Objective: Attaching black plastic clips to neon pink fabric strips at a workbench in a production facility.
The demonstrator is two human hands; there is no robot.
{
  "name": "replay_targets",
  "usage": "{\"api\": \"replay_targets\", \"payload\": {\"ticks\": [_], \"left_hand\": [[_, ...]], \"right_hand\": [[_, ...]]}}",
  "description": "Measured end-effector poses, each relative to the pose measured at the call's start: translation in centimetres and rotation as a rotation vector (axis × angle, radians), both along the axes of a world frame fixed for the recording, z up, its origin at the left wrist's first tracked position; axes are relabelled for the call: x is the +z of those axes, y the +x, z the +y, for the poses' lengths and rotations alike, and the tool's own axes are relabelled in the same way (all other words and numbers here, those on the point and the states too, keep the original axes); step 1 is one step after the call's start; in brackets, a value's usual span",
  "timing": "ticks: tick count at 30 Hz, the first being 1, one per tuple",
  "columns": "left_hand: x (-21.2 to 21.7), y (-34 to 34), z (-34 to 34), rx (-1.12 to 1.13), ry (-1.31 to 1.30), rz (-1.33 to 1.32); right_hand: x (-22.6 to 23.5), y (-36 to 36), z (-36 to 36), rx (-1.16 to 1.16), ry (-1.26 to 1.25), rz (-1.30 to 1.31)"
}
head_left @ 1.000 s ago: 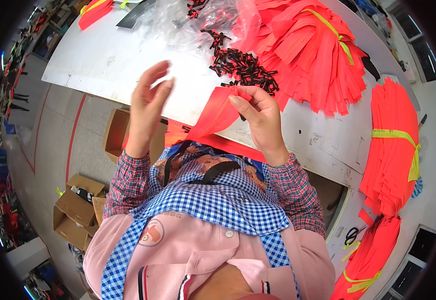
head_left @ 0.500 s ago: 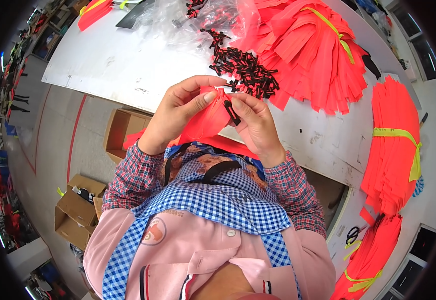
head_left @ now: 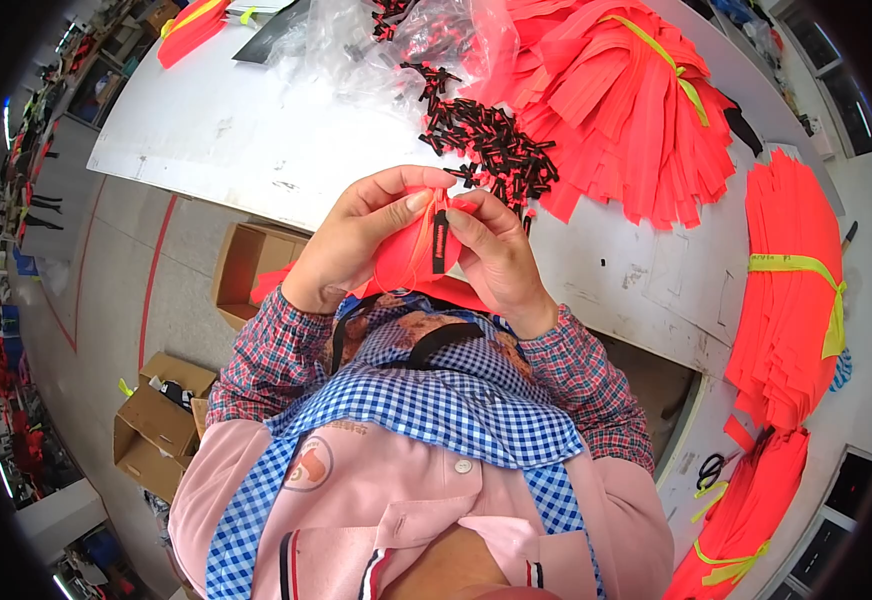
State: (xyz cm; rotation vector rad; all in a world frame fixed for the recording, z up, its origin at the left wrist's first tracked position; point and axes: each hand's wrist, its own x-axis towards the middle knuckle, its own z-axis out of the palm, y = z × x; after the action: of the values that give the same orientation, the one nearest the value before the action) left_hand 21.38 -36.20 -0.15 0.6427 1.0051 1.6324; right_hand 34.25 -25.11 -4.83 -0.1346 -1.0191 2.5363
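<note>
Just past the table's near edge, my left hand (head_left: 354,232) pinches the end of a bright coral zipper tape (head_left: 396,256) between thumb and fingertips. A thin loop of coral thread or cord hangs from that end. My right hand (head_left: 502,258) is closed at the same end, its thumb and forefinger on a black zipper pull (head_left: 440,242) that hangs straight down between both hands. Exactly how the pull joins the zipper is hidden by my fingertips. A heap of small black and coral zipper pulls (head_left: 501,145) lies on the table beyond my right hand.
A big fanned bundle of coral zipper tapes (head_left: 616,120) lies at the far right. More tied bundles (head_left: 786,310) lie along the right side, with black scissors (head_left: 710,470) near them. Clear plastic bags (head_left: 346,50) are on the white table (head_left: 226,130). Cardboard boxes (head_left: 161,415) stand left.
The black zipper pull has swung from a slant to hanging straight down, facing me. Both hands have shifted slightly toward me and left, still holding the zipper end.
</note>
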Motion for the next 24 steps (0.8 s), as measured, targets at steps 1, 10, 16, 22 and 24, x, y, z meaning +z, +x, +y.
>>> {"api": "replay_targets", "payload": {"ticks": [1, 10, 16, 22, 24], "left_hand": [[0.1, 0.0, 0.0, -0.007, 0.003, -0.066], [-0.3, -0.1, -0.1, -0.055, 0.047, -0.139], [-0.3, -0.1, -0.1, -0.116, 0.012, -0.093], [0.6, -0.4, -0.3, -0.115, -0.099, 0.100], [1.1, -0.3, -0.5, -0.108, -0.117, 0.160]], "right_hand": [[0.0, 0.0, -0.2, 0.011, -0.083, 0.030], [0.0, -0.1, 0.1, 0.076, -0.036, 0.070], [-0.3, 0.1, 0.2, 0.101, -0.059, 0.060], [-0.5, 0.3, -0.1, -0.016, 0.061, -0.033], [0.3, 0.8, 0.5, -0.072, 0.260, -0.067]]}}
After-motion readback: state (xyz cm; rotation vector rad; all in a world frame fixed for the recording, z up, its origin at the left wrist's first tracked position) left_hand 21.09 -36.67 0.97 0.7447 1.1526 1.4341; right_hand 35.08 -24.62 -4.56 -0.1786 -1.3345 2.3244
